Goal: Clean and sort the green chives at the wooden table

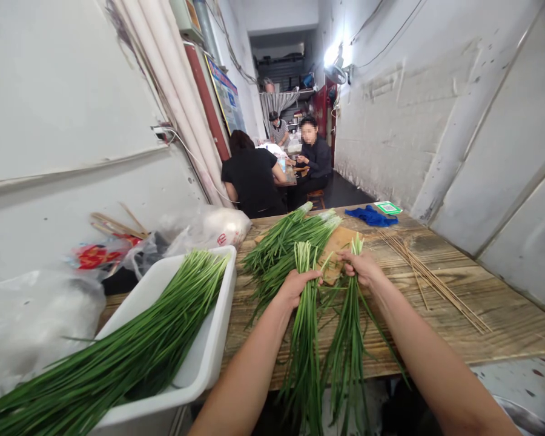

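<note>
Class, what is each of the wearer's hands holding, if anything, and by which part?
The left hand holds a bunch of greens just below its pale upper ends; the right hand holds another bunch, likewise near its pale ends.

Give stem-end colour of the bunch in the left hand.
Pale yellowish green; the stem ends show best in the head view.

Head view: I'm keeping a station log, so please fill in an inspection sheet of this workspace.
Surface: wooden table, grain showing, partly covered.
Job's things: left bunch and right bunch of long green stalks; stalk pile beyond them; more stalks in a white tub.
Clutter: thin sticks, blue cloth, plastic bags.
Hands: left hand and right hand, each closed around a bunch.
Cables: wires along the walls.
Surroundings: three people beyond the table; bright light at right.
</note>
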{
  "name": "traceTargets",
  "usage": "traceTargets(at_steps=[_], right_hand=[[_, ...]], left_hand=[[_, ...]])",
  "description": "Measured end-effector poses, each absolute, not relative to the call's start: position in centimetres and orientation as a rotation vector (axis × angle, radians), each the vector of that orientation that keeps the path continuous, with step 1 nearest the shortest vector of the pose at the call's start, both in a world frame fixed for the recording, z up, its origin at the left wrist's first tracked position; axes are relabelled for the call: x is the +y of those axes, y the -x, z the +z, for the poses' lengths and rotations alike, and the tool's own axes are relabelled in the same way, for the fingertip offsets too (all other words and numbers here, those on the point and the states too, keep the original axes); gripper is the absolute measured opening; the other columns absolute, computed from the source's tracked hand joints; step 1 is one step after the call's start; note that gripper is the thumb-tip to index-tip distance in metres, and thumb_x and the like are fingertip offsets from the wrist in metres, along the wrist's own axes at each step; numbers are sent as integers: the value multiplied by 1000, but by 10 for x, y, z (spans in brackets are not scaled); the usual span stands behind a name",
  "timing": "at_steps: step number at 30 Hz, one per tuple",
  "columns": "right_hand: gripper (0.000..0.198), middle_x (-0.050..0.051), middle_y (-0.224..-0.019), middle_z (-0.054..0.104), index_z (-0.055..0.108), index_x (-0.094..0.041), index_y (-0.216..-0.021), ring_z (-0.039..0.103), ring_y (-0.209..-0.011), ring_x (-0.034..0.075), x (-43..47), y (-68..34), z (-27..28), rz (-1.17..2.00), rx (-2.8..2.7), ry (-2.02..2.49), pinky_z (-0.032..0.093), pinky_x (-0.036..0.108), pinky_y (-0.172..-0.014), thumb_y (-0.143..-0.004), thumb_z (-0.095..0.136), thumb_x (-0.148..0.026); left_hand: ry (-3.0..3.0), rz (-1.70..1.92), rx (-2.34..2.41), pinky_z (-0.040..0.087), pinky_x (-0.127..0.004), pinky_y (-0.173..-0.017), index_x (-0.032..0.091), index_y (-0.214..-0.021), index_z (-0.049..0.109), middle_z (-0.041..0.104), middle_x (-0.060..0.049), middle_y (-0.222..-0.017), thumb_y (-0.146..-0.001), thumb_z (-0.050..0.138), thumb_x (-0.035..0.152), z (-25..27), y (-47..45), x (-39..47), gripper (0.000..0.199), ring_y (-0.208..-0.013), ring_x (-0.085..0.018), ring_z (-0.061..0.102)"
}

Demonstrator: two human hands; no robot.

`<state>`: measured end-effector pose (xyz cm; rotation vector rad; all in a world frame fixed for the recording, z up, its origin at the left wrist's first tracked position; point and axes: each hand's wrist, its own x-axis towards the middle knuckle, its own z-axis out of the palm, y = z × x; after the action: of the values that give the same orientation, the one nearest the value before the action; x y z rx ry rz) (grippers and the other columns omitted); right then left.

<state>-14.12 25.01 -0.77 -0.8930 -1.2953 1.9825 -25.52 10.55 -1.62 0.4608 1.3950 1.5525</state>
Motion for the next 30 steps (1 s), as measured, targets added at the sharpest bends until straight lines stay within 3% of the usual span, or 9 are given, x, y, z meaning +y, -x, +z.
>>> traceTargets(at_steps=[3, 7, 14, 22, 30], right_hand=[[20, -3, -55, 57, 55, -15, -65, 32, -30, 0, 243, 140, -4, 2020, -1387, 802, 20, 13, -26, -59, 73, -16], [26, -7, -45, 47, 58, -13, -66, 30, -31, 0, 236, 139, -1, 2027, -1450, 714, 20, 13, -28, -57, 79, -25], [30, -11, -35, 35, 54, -15, -63, 28, -30, 2, 235, 140, -4, 1969, -1517, 715, 21, 15, -29, -57, 80, -31], [28, -10, -34, 37, 52, -16, -60, 28, -29, 2, 233, 140, -2, 1962, -1512, 694, 20, 15, -28, -57, 77, -26], [32, -10, -38, 38, 47, -17, -58, 30, -29, 1, 239, 143, -8, 1948, -1447, 732, 21, 14, -28, -58, 77, -25]], left_hand=[[-441, 1544, 1383, 40, -22, -46, 8, -62, 66, 62, -4, -56, -57, 77, 23, -16, 256, 106, 19, -45, -9, 53], [-416, 1532, 1375, 41, -21, -45, 8, -63, 67, 62, -4, -55, -58, 76, 21, -17, 257, 107, 17, -44, -9, 53], [-416, 1495, 1358, 40, -19, -44, 7, -68, 68, 62, -3, -56, -64, 74, 19, -20, 260, 107, 14, -44, -8, 52], [-381, 1429, 1250, 40, -18, -43, 6, -72, 67, 60, -3, -57, -72, 68, 16, -22, 264, 108, 10, -45, -7, 51], [-379, 1412, 1161, 40, -18, -44, 7, -71, 66, 60, -3, -58, -69, 73, 19, -21, 263, 107, 13, -46, -7, 51]])
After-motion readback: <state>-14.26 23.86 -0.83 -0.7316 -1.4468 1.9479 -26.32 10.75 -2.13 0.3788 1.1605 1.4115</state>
